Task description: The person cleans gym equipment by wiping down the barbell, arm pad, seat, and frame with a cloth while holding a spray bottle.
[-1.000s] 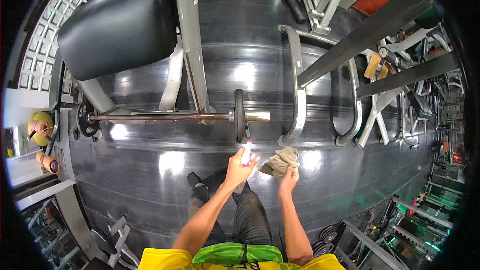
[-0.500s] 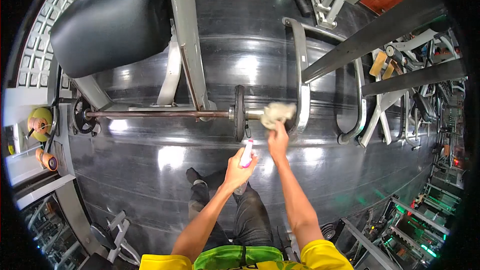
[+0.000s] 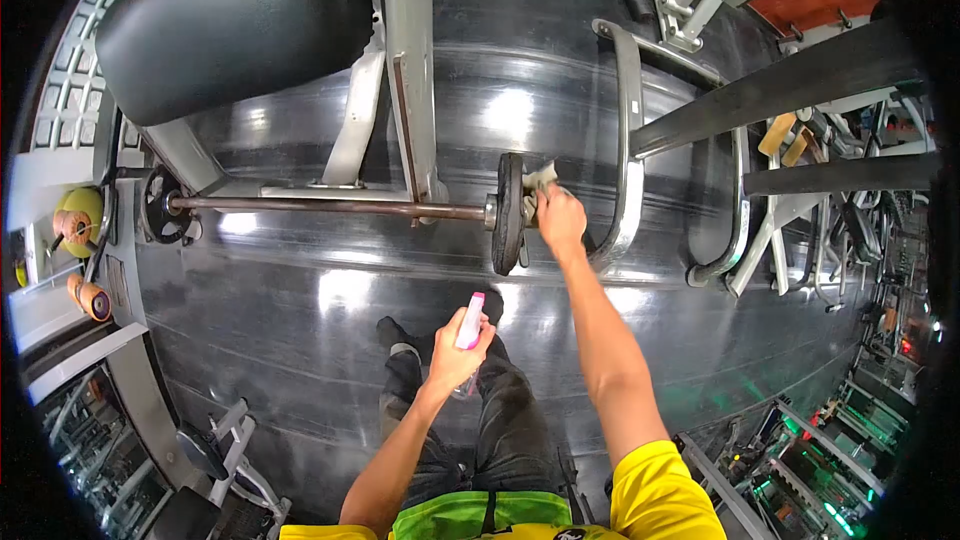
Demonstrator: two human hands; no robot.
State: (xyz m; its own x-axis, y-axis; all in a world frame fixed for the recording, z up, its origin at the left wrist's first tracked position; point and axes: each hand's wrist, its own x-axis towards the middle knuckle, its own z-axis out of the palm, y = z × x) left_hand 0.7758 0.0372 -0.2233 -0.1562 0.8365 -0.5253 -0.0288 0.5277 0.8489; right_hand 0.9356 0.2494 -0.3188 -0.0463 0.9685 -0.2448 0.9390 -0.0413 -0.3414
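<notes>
My left hand is wrapped round a spray bottle with a pink and white top, held low in front of my legs. Farther forward and to the right, my right hand is closed on a light beige cloth. The cloth lies against the right end of a barbell, just outside a black weight plate. My fingers and the cloth cover most of that bar end.
A black padded bench on a grey frame stands at upper left. Curved metal legs rise right of the bar. A small machine is at lower left, and racks stand at lower right.
My right hand has moved forward with the cloth, from beside the left hand to the bar's right end, close against the plate. My left hand has shifted slightly left and lower with the bottle.
</notes>
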